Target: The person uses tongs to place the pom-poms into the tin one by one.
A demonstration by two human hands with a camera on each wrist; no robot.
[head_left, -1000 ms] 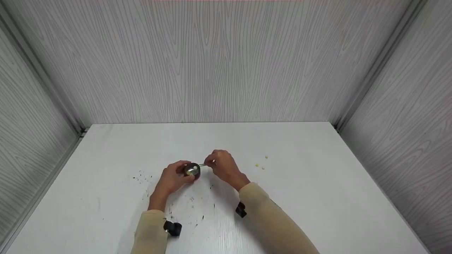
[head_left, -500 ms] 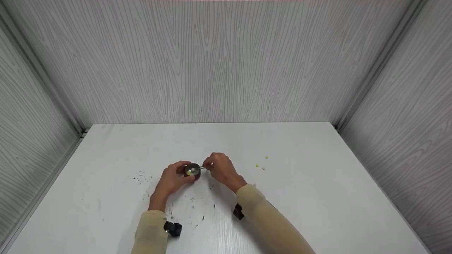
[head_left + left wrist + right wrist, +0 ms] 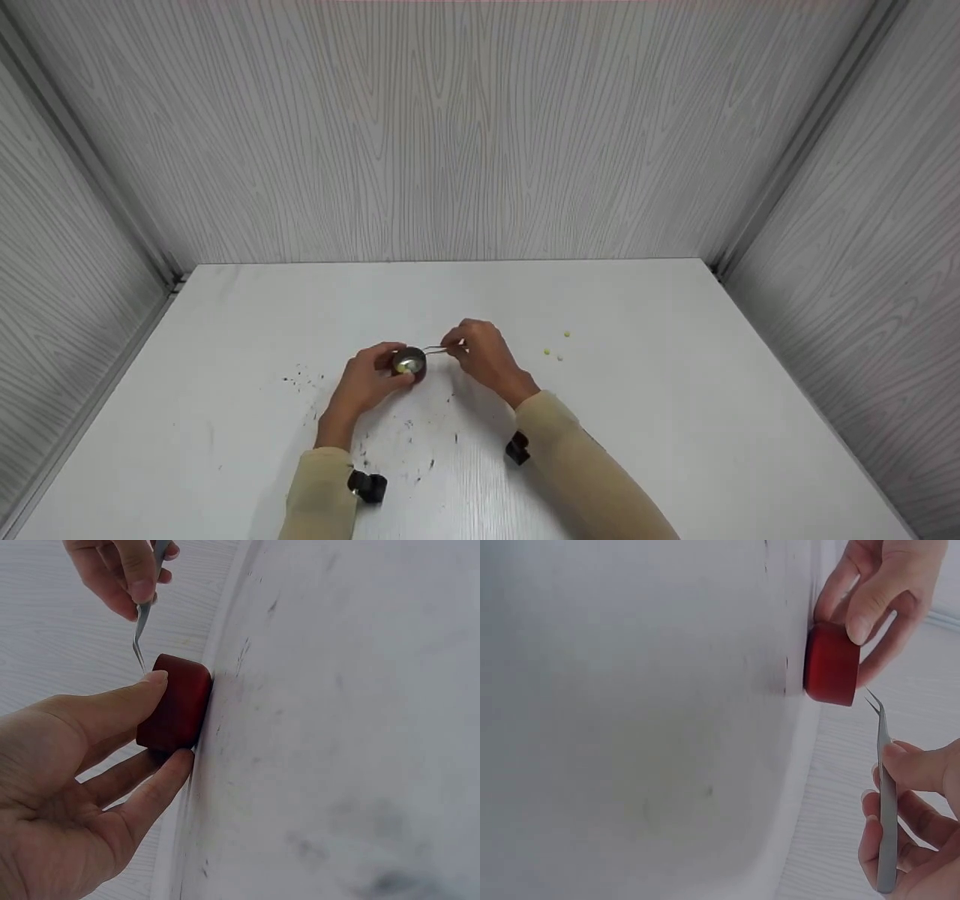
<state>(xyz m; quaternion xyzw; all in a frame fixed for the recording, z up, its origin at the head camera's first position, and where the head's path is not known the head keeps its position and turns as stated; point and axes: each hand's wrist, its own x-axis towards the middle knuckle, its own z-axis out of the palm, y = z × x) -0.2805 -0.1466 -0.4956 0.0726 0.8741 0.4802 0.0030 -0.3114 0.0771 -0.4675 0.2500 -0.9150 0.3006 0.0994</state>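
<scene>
My left hand (image 3: 369, 381) holds a small round red cup (image 3: 176, 701) on the table, thumb on one side and fingers on the other. In the head view the cup's shiny metallic inside shows, with small yellow and whitish bits (image 3: 406, 367) in it. My right hand (image 3: 484, 356) pinches grey bent-tip tweezers (image 3: 887, 802) between thumb and fingers. The tweezers' fine tips stand slightly apart beside the cup's rim, and nothing shows between them in the right wrist view.
Several small yellow and pale beads (image 3: 547, 351) lie on the white table (image 3: 645, 420) to the right of my right hand. Dark specks and smudges mark the tabletop around the left hand. Grey wood-grain panels (image 3: 450, 135) enclose the back and sides.
The right hand with the tweezers dipped toward the cup half a second ago, and is now drawn back up and right. The left hand and cup have stayed put.
</scene>
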